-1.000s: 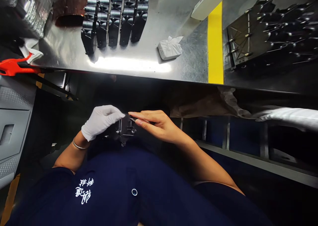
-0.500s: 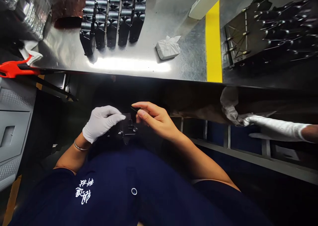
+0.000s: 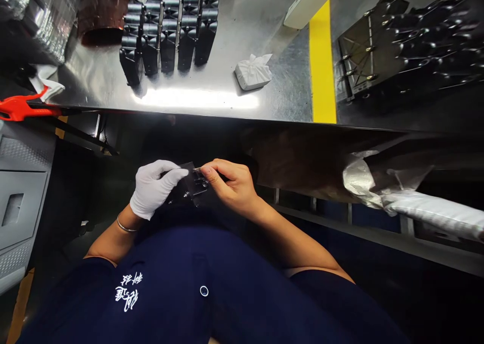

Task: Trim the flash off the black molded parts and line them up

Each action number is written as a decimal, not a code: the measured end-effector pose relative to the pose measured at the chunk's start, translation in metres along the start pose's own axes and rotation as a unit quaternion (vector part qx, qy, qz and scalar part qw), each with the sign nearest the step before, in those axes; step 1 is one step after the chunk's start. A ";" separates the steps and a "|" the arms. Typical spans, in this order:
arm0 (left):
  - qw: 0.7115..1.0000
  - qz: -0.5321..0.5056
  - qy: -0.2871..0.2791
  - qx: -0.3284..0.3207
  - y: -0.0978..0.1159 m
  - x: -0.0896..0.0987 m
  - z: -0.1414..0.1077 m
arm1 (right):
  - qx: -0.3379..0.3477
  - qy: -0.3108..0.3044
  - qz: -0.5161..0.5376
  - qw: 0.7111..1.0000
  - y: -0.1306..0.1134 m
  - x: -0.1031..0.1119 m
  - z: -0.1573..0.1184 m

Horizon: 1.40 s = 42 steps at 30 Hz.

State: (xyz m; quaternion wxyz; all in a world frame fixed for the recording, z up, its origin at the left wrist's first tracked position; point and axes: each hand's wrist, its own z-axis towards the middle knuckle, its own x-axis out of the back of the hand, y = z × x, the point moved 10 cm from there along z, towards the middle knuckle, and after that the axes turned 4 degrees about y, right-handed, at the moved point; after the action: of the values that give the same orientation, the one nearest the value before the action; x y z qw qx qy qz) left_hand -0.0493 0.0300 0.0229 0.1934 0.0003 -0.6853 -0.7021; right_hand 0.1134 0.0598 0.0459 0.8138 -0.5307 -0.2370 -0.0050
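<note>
My left hand (image 3: 153, 189), in a white glove, pinches a small black part (image 3: 195, 182) between thumb and fingers, in front of my dark blue shirt. This part has a flat face and small shiny pins and ring-like knobs along its lower side. My bare right hand (image 3: 232, 183) is closed in a pinch at the part's upper right edge. A thin, small thing shows at those fingertips, too fine to name. Both hands are below the table's front edge, close together.
On the metal table (image 3: 280, 89) stand rows of black parts (image 3: 169, 37), a white wrapped bundle (image 3: 252, 73) and a pale box (image 3: 310, 4). More black parts (image 3: 427, 47) lie beyond the yellow stripe (image 3: 323, 67). At right, another person's white-sleeved arm (image 3: 438, 210) touches clear plastic (image 3: 361, 180).
My right hand has moved left and its fingers have closed at the black part's edge. The black part has tilted. The other person's arm and the plastic have shifted lower.
</note>
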 end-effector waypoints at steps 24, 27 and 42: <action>0.989 -0.077 0.019 0.128 -0.019 -0.002 0.002 | 0.118 -0.025 0.006 0.993 -0.022 0.007 0.003; 0.988 -0.073 0.017 0.132 -0.022 -0.003 0.002 | 0.105 -0.025 -0.007 0.994 -0.018 0.006 0.002; 0.995 -0.053 -0.045 0.074 -0.007 -0.013 0.000 | -0.012 -0.262 0.218 0.940 -0.002 -0.012 -0.009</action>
State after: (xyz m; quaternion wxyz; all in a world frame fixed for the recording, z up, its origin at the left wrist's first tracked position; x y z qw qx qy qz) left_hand -0.0394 0.0335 0.0124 0.1238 0.0194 -0.7425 -0.6581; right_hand 0.1054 0.0479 0.0395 0.6975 -0.5620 -0.3200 0.3087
